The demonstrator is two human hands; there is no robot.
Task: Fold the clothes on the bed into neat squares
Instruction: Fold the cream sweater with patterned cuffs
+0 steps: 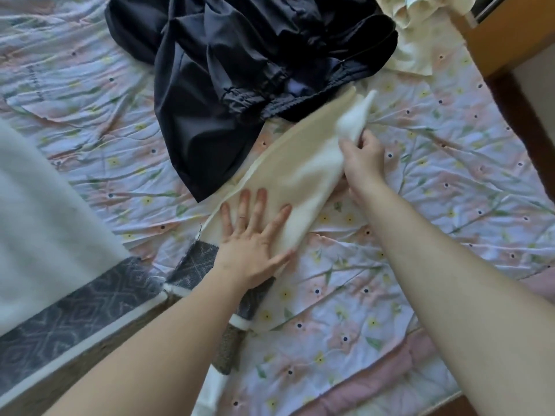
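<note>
Forearms fill the bottom of my view, both cut off by the frame edge, so I see nothing of the person above them. Nearest me on the left lies a pale grey-white blanket (45, 205) with a dark patterned border, running out of the picture at the left and bottom; I cannot tell how far it goes.

The left hand (252, 238) lies flat, fingers straight and spread, pressing down on the near end of a cream cloth (294, 172) with a dark patterned band at its near end. That cloth is folded into a long narrow strip running diagonally away to the right across the floral bedsheet (420, 205). The wrist and forearm cover part of the band, so I cannot make out the fold beneath.

Further up the strip, the right hand (363, 160) grips the far part of the cloth, fingers curled round a bunched white end that rises off the sheet. That raised end is blurred, and I cannot tell its exact shape.

Beyond, a crumpled dark navy garment (240, 70) with gathered elastic cuffs lies on the bed, its near edge just beside the cream strip, perhaps touching it. Past it at the top right, another cream garment (420, 34) is partly hidden under the navy one and cut off by the frame. A wooden piece of furniture (504, 40) stands at the far right corner, only partly in view.
</note>
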